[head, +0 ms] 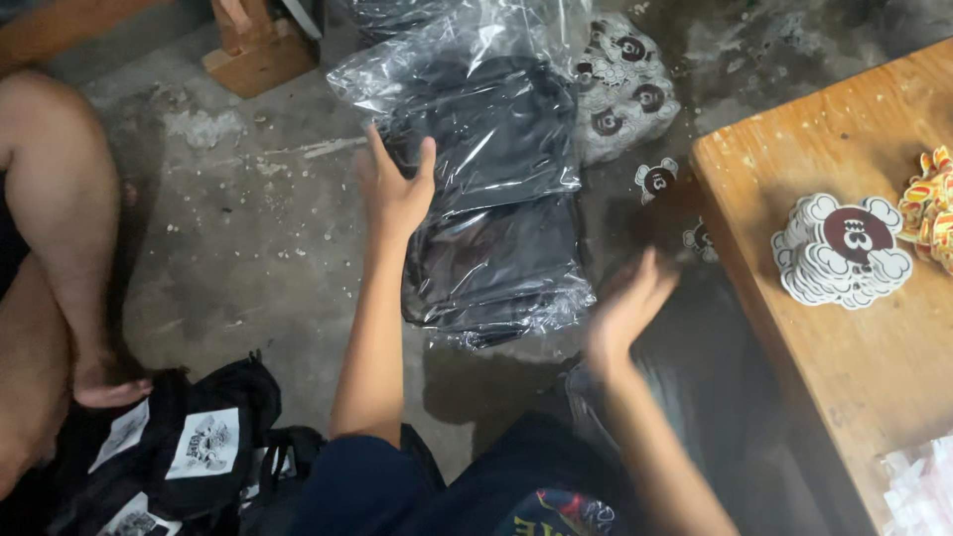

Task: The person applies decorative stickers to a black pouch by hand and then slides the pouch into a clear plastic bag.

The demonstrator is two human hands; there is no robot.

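Presently: left hand (pixel 395 191) open, palm flat on stack of black garments in clear plastic bags (pixel 496 199) | stack's long axis near-to-far | right hand (pixel 625 303) blurred, open, empty, nearer right.

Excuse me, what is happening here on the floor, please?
A person sitting on the concrete floor rests the left hand on a stack of dark garments in clear plastic bags. The right hand hovers blurred beside it, holding nothing. Die-cut stickers are piled on the wooden table.
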